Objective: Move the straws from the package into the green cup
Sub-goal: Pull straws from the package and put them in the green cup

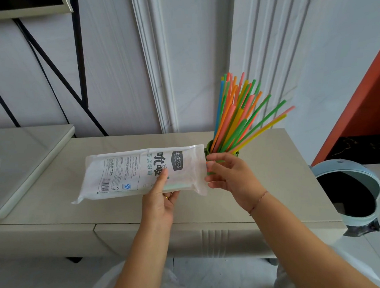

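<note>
A white plastic straw package [128, 173] with printed text lies level above the cabinet top. My left hand [160, 197] holds it from below, thumb pressed on its front. My right hand [230, 172] is at the package's open right end, fingers curled round the tips of straws just showing there. Behind that hand stands the green cup [209, 148], mostly hidden. Several coloured straws [238, 115], orange, pink, yellow, green and blue, fan up and to the right out of the cup.
The beige cabinet top [277, 182] carries a thick white board [22, 164] at the left. A pale blue bin with a black liner [349, 191] stands to the right. A black metal frame [80, 61] leans against the white wall. Clear plastic lies on the floor below.
</note>
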